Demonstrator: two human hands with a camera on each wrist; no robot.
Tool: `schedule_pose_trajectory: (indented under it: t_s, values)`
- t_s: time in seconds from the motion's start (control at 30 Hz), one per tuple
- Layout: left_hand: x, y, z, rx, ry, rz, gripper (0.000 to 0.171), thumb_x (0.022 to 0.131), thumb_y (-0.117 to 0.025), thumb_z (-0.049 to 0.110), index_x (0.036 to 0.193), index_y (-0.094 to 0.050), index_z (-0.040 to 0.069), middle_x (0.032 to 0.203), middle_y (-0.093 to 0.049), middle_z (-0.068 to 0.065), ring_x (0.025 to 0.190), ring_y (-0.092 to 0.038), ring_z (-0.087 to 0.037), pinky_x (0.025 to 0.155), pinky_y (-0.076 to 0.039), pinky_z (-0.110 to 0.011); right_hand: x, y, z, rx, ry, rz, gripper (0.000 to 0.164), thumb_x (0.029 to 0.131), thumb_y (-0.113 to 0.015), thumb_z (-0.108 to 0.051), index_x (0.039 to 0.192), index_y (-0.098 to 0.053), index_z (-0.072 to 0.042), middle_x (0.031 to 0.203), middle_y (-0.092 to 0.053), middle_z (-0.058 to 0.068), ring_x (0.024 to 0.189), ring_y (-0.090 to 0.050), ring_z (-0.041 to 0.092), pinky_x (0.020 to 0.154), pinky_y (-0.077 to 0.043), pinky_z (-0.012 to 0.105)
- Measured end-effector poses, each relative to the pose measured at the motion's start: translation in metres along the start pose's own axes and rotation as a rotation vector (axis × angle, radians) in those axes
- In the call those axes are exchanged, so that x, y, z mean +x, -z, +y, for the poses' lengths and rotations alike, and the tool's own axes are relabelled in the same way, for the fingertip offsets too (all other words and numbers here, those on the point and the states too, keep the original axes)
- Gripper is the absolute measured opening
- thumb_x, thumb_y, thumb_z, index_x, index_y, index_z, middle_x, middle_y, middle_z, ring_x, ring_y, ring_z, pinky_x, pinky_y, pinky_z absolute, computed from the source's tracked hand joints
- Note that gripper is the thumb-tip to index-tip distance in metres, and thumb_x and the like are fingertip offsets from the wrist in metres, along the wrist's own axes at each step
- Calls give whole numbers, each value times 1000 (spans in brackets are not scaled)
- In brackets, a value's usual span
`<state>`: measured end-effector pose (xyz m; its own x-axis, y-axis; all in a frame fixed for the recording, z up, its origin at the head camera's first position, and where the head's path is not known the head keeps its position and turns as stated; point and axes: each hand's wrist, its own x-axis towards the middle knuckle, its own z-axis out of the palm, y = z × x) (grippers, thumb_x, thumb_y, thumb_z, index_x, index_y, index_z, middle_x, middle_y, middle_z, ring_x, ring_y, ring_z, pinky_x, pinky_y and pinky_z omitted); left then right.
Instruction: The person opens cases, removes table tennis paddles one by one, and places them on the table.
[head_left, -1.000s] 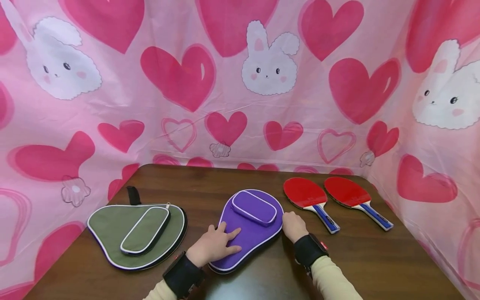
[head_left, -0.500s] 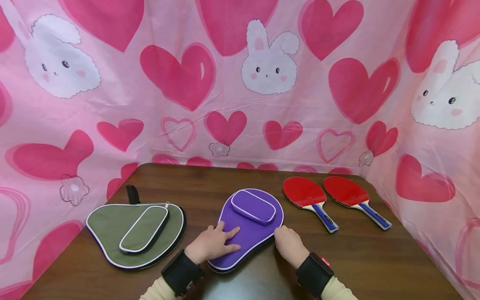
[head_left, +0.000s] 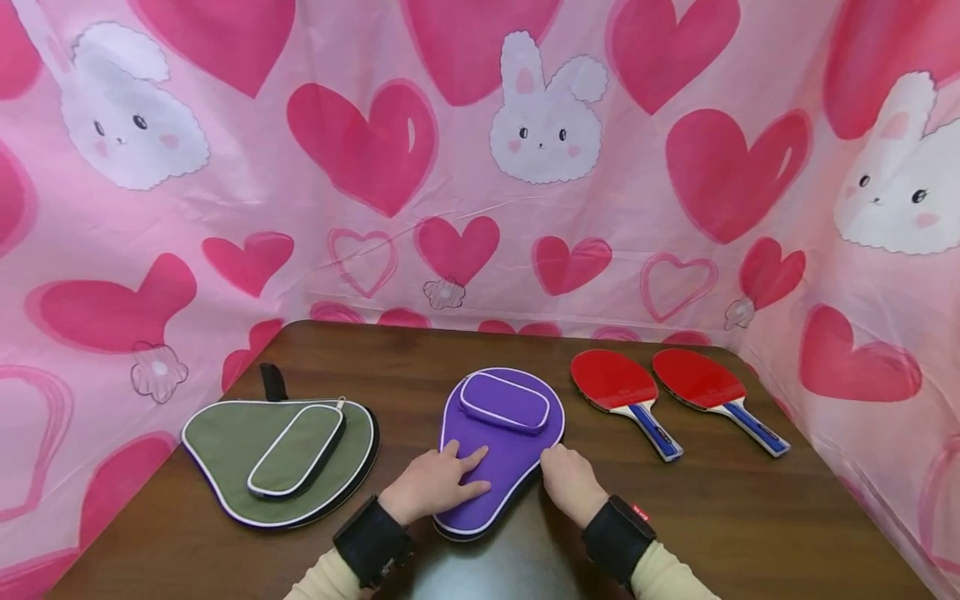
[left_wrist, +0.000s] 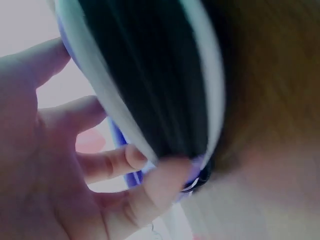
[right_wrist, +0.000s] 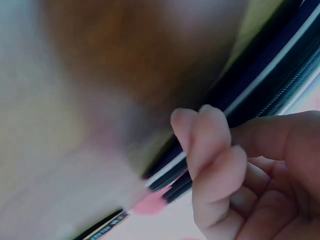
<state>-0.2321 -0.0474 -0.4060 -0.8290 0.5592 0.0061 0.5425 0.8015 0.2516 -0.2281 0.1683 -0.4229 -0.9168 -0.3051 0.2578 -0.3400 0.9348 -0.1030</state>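
Note:
A purple table tennis bat case (head_left: 498, 454) with white piping and a small front pocket (head_left: 504, 402) lies on the table, its narrow end toward me. My left hand (head_left: 431, 483) rests on its lower left part, fingers spread; the left wrist view shows fingertips against the piping beside the dark zipper band (left_wrist: 150, 75). At the case's right edge, my right hand (head_left: 572, 483) pinches at the zipper seam. In the right wrist view its thumb and curled fingers (right_wrist: 217, 175) meet at the dark zipper side (right_wrist: 280, 92); the zipper pull is hidden between them.
On the left lies an olive green bat case (head_left: 225, 450) with its own pocket and a black strap (head_left: 273, 382). Two red table tennis bats (head_left: 613, 379) with blue handles lie at the right. Pink heart-and-rabbit cloth (head_left: 450, 192) hangs around the wooden table (head_left: 712, 517).
My right hand has slid along the case's right edge toward the narrow end, nearer to me. The left hand stays on the case. The head view has shifted slightly.

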Motion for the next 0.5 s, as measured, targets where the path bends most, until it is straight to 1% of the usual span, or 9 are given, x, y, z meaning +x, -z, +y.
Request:
schedule_pose_trajectory:
  t_s: [0.1, 0.2, 0.37, 0.5]
  values:
    - [3, -3, 6, -10, 6, -28, 63, 93, -57, 50, 140, -53, 8, 122, -55, -28, 94, -63, -40, 82, -50, -46, 13, -1, 6, -2, -38, 10, 15, 79, -62, 11, 66, -60, 4, 64, -58, 17, 57, -62, 34, 50, -51, 45]
    - [5, -6, 14, -11, 19, -47, 71, 92, -58, 52, 142, -49, 3, 126, -53, -28, 101, -62, -39, 84, -50, -46, 24, -1, 11, -1, -56, 18, 15, 81, -60, 11, 67, -62, 6, 65, -60, 20, 59, -63, 36, 52, -52, 46]
    - [10, -11, 28, 20, 55, -13, 78, 91, -57, 56, 141, -47, -3, 127, -55, -27, 105, -62, -39, 80, -52, -44, 38, -3, 18, 12, -59, 12, 17, 85, -55, 9, 72, -64, 6, 68, -63, 21, 63, -65, 37, 56, -53, 47]
    - [12, -12, 35, 46, 92, 4, 79, 90, -57, 57, 140, -48, -3, 126, -56, -26, 104, -63, -38, 77, -54, -43, 39, -5, 20, 25, -53, -2, 18, 86, -55, 9, 72, -65, 6, 68, -63, 20, 63, -65, 37, 56, -54, 46]
